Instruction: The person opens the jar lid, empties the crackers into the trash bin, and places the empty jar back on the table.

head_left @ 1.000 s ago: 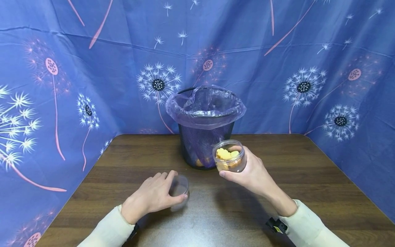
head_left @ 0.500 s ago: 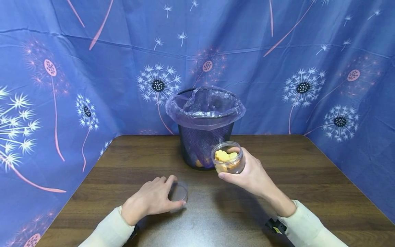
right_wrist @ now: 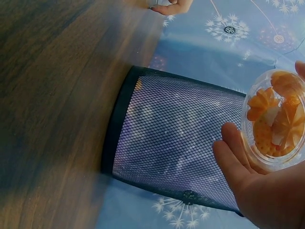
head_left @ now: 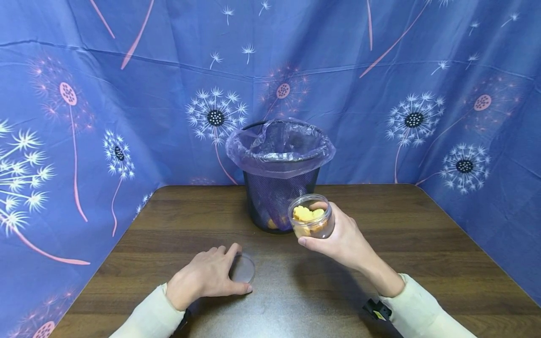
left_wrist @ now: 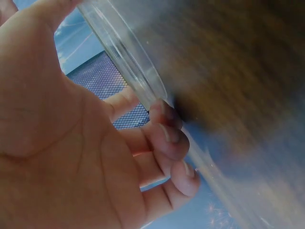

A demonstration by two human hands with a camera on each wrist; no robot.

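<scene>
My right hand grips a small clear plastic jar, raised in front of the bin with its mouth tilted slightly toward me. Inside lie several yellow-orange, flower-shaped cookies; the right wrist view shows the cookies through the jar's bottom. At the left, my left hand holds a clear round lid by its edge between thumb and index finger, low at the tabletop. Up close in the left wrist view, the lid's rim runs between thumb and fingertips. The other left fingers are bent loosely beside it.
Behind the hands stands a black mesh wastebasket lined with a purple plastic bag. A few yellowish pieces show through its bottom. The brown wooden table ends at a blue dandelion-print curtain.
My left hand has lowered the lid slightly, and the lid now lies flatter near the table. The right hand and jar have barely moved.
</scene>
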